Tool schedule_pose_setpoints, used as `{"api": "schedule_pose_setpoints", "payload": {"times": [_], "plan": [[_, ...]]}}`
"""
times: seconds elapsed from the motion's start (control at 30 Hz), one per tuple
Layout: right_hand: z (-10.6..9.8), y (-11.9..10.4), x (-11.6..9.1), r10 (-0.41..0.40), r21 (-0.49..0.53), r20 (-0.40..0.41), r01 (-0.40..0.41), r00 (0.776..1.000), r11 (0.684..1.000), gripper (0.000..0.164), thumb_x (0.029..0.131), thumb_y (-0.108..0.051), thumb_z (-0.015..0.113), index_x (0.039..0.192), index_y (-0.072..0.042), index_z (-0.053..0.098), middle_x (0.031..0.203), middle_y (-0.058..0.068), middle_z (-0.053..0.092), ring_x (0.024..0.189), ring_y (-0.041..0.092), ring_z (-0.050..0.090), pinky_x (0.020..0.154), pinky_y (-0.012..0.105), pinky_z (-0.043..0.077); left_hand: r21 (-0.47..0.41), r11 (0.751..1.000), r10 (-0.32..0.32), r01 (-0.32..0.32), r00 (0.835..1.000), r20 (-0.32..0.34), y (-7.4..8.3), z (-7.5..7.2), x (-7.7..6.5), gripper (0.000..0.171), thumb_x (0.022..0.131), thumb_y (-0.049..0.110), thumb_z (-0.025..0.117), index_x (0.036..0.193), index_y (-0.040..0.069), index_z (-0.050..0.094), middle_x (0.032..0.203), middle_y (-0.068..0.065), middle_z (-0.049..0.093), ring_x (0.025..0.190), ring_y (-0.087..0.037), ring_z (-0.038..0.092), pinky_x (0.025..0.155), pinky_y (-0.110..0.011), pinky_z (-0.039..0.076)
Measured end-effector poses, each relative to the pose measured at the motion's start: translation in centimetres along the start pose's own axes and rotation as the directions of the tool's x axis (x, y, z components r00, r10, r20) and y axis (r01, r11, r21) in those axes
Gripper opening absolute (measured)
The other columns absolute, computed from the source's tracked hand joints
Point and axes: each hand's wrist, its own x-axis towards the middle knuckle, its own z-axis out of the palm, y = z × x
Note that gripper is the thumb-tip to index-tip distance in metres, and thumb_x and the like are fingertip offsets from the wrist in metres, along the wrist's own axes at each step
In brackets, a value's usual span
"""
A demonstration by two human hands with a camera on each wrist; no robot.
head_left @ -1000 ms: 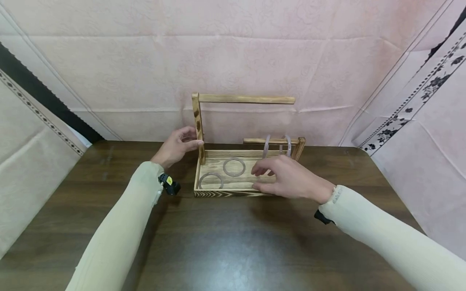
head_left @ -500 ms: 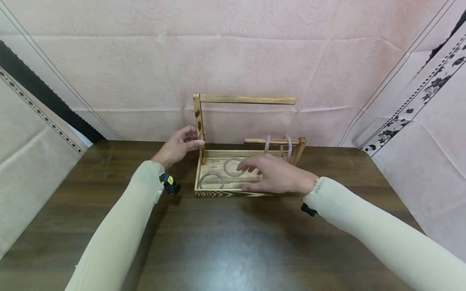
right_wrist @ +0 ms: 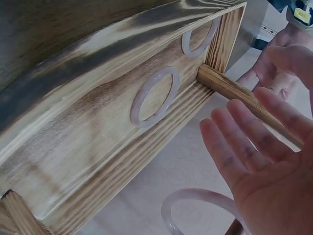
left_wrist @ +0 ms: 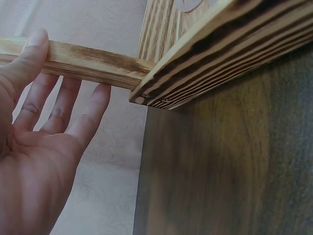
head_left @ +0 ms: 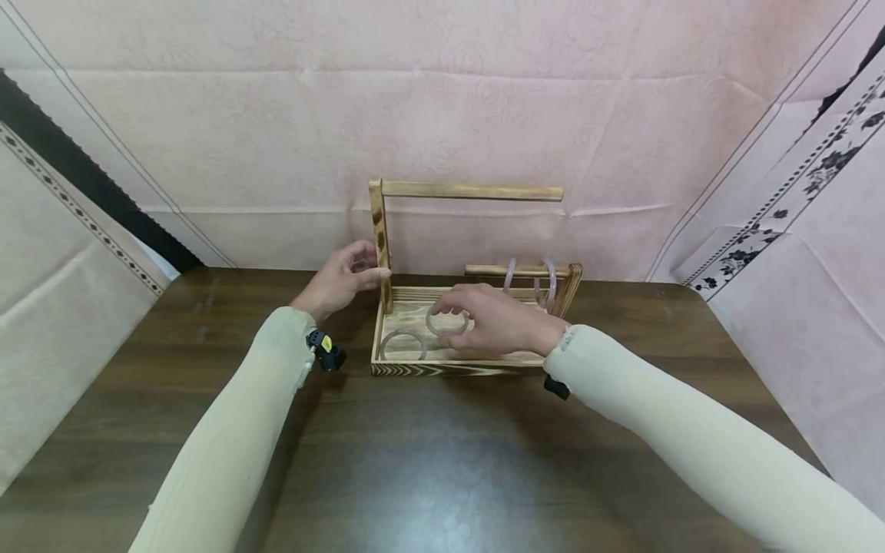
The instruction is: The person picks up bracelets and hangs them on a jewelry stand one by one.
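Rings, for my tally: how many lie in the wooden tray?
2: one ring in the front left corner of the tray, the other ring farther right, by the right hand. Across both views, none seems hidden.

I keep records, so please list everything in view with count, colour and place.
Table: 1, dark brown, foreground
Cloth: count unclear, pink, white and black, beyond table
Tray: 1, light brown, on table
Posts: 2, brown, tray's ends
Bars: 2, brown, one per post
Loose rings: 2, pale lilac, in tray
Hung rings: at least 2, pale lilac, on lower bar
Sleeves: 2, pale green, both sides
Wrist devices: 2, black, at sleeves
Left hand: 1, at left post
Right hand: 1, over tray
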Motion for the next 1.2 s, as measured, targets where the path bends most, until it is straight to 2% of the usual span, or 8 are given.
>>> {"api": "schedule_pose_setpoints", "payload": {"times": [0.3, 0.47, 0.67, 0.93, 1.2], "plan": [[0.6, 0.0, 1.6, 0.050, -0.018, 0.065, -0.049, 0.997, 0.999, 0.043, 0.094, -0.028, 0.071, 0.133, -0.015, 0.063, 0.134, 0.006, 0.063, 0.126, 0.027, 0.060, 0.109, 0.042, 0.050, 0.019, 1.000, 0.001, -0.001, 1.000, -0.001, -0.1, 0.1, 0.3, 0.032, 0.099, 0.012, 0.067, 0.128, 0.006, 0.053, 0.131, -0.014, 0.056, 0.126, -0.028, 0.057, 0.108, -0.044, 0.054], [0.9, 0.4, 2.2, 0.067, -0.041, 0.087, -0.064, 0.994, 0.997, 0.044, 0.092, -0.028, 0.072, 0.134, -0.014, 0.063, 0.133, 0.008, 0.062, 0.126, 0.030, 0.059, 0.109, 0.043, 0.050, 0.053, 0.999, 0.004, -0.004, 1.000, 0.006, 0.0, 0.0, 0.2, 0.036, 0.099, 0.013, 0.067, 0.130, 0.005, 0.051, 0.135, -0.016, 0.055, 0.130, -0.030, 0.055, 0.108, -0.044, 0.054], [1.3, 1.1, 2.9, 0.099, -0.022, 0.110, -0.097, 0.989, 0.995, 0.046, 0.090, -0.020, 0.073, 0.134, -0.012, 0.062, 0.135, 0.011, 0.060, 0.127, 0.031, 0.058, 0.110, 0.043, 0.050, 0.079, 0.997, 0.001, 0.000, 1.000, -0.006, 0.0, -0.1, 0.1, 0.036, 0.099, 0.015, 0.068, 0.129, 0.006, 0.052, 0.136, -0.015, 0.055, 0.131, -0.030, 0.053, 0.108, -0.045, 0.053], [2.2, 1.2, 3.6, 0.174, -0.020, 0.125, -0.173, 0.977, 0.985, 0.053, 0.087, -0.024, 0.077, 0.136, -0.011, 0.061, 0.136, 0.010, 0.056, 0.119, 0.027, 0.055, 0.102, 0.042, 0.053, 0.084, 0.996, 0.014, -0.014, 1.000, -0.007, 0.1, -0.1, 0.1, 0.034, 0.098, 0.014, 0.069, 0.127, 0.005, 0.053, 0.134, -0.015, 0.055, 0.128, -0.029, 0.055, 0.106, -0.043, 0.055], [3.0, 0.6, 4.6, 0.230, -0.084, 0.118, -0.221, 0.966, 0.972, 0.057, 0.087, -0.025, 0.079, 0.139, -0.012, 0.059, 0.143, 0.008, 0.051, 0.130, 0.033, 0.050, 0.105, 0.046, 0.053, 0.077, 0.997, 0.011, -0.010, 1.000, -0.006, 0.1, -0.1, 0.1, 0.032, 0.098, 0.014, 0.069, 0.124, 0.004, 0.053, 0.127, -0.013, 0.056, 0.122, -0.028, 0.057, 0.105, -0.045, 0.055]]}}
